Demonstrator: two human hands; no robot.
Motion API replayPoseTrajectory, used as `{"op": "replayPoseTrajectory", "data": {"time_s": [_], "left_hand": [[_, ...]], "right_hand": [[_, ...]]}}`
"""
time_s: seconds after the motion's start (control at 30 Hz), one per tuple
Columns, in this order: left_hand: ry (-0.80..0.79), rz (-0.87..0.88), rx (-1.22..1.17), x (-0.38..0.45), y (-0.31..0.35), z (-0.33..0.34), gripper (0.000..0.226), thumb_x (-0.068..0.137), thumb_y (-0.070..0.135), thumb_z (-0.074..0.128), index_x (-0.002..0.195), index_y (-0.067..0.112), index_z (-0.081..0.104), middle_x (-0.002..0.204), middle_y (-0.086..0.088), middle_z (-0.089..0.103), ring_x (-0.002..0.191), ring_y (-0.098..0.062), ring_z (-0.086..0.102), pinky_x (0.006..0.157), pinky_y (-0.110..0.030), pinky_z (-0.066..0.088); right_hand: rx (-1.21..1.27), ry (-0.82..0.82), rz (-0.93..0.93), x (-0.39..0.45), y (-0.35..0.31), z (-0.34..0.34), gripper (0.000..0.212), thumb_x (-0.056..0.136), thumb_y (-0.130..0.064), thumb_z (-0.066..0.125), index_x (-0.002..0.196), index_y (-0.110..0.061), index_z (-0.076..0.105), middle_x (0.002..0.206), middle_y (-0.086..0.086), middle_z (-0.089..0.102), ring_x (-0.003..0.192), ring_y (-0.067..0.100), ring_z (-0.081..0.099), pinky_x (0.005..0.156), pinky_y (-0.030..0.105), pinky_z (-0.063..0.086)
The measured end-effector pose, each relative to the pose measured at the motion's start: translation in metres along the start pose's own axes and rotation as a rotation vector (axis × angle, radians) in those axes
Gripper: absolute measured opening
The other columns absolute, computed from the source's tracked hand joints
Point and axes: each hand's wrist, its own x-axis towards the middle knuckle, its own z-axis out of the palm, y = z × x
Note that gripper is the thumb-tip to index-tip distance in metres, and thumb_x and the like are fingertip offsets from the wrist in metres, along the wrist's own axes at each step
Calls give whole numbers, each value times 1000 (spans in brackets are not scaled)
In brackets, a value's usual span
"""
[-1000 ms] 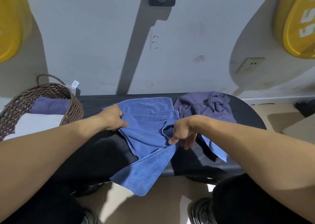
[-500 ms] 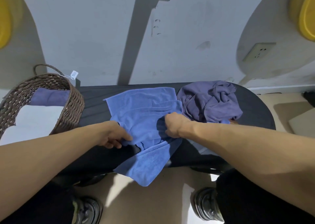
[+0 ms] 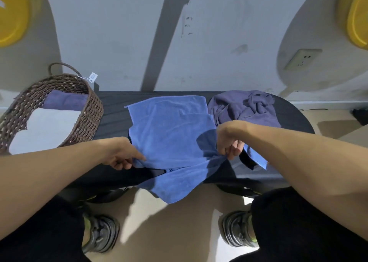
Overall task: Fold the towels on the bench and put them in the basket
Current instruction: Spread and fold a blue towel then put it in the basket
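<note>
Towel folding at mid-fold, seen from the head camera. We see the blue towel [image 3: 171, 134] spread across the middle of the black bench [image 3: 115, 110], its near edge spilling over the bench front and hanging toward the floor. We judge the cloth light, soft and limp: it will sag wherever it is unsupported, so we would take it by pinches at corners or along an edge, two points well apart, to keep the span taut. The left hand [image 3: 121, 154] lies low at the towel's near-left edge, fingers curled and pinching the cloth, forearm reaching in from the left. The right hand [image 3: 229, 140] is raised slightly above the bench at the towel's near-right side, knuckles up, fingertips pinching a gathered fold; a loose corner hangs just right of it. The two hands are well apart, each clamped on the same towel. A crumpled purple towel [image 3: 245, 108] waits at the far right of the bench, touching the blue one. At the left end stands the basket [image 3: 87, 110], already holding a folded purple towel and a white one.
</note>
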Motion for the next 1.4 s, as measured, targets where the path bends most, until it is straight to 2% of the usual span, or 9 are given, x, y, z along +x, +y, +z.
{"op": "replayPoseTrajectory", "data": {"time_s": [0.1, 0.27, 0.37, 0.47, 0.67, 0.8, 1.03, 1.2, 1.4], "left_hand": [[95, 42, -14, 6, -7, 8, 23, 86, 24, 75, 85, 7, 59, 53, -3, 62, 40, -15, 50, 42, -21, 36], [229, 138, -158, 10, -14, 14, 18, 90, 21, 70, 88, 5, 62, 78, -10, 64, 59, -19, 59, 51, -26, 44], [192, 140, -252, 10, -21, 9, 15, 94, 19, 66, 95, 5, 64, 88, -13, 70, 67, -21, 66, 55, -27, 47], [142, 120, -334, 13, -27, 4, 12, 95, 17, 65, 97, 5, 65, 90, -13, 74, 68, -20, 69, 54, -26, 50], [218, 174, -271, 28, -44, 7, 15, 86, 22, 75, 82, 10, 68, 71, -11, 75, 63, -17, 71, 54, -25, 50], [157, 163, -246, 31, -41, 1, 18, 84, 25, 78, 79, 10, 67, 63, -7, 73, 61, -16, 72, 54, -24, 50], [147, 81, -98, 25, -36, 5, 28, 87, 33, 72, 71, 15, 59, 42, 2, 58, 34, -10, 45, 44, -23, 39], [165, 34, -57, 20, -36, -7, 26, 87, 38, 72, 74, 17, 63, 44, 1, 58, 38, -12, 44, 49, -26, 39], [80, 35, -176, 21, -41, -4, 17, 84, 22, 78, 88, 11, 66, 72, -6, 75, 61, -14, 70, 53, -25, 50]], "right_hand": [[-112, 22, -16, -3, -8, 3, 16, 99, -15, 52, 89, -8, 63, 88, 7, 63, 62, 15, 54, 68, 25, 48], [-14, 589, -245, 1, -57, -8, 15, 72, -2, 51, 60, -8, 58, 48, 7, 57, 50, 26, 55, 51, 24, 46], [84, 715, -383, 11, -84, -26, 8, 75, -2, 53, 73, -1, 61, 71, 13, 63, 70, 33, 60, 57, 29, 51], [154, 820, -539, 28, -108, -50, 24, 82, -6, 53, 99, 3, 67, 99, 19, 72, 96, 37, 65, 79, 44, 57], [342, 812, -737, 66, -179, -74, 20, 89, -6, 51, 106, -8, 62, 104, 8, 63, 88, 23, 54, 73, 23, 40], [137, 790, -700, 88, -212, -77, 32, 93, -20, 58, 125, -16, 55, 127, 11, 45, 110, 29, 50, 92, 42, 48], [21, 889, -625, 97, -228, -97, 34, 86, -11, 55, 119, -12, 62, 118, 12, 63, 103, 36, 62, 77, 36, 46], [107, 823, -652, 111, -214, -113, 22, 88, -26, 63, 105, -12, 59, 113, 10, 53, 102, 31, 59, 87, 38, 50], [172, 852, -761, 116, -228, -107, 26, 89, -29, 65, 111, -18, 57, 119, 7, 51, 99, 29, 56, 81, 34, 42]]}}
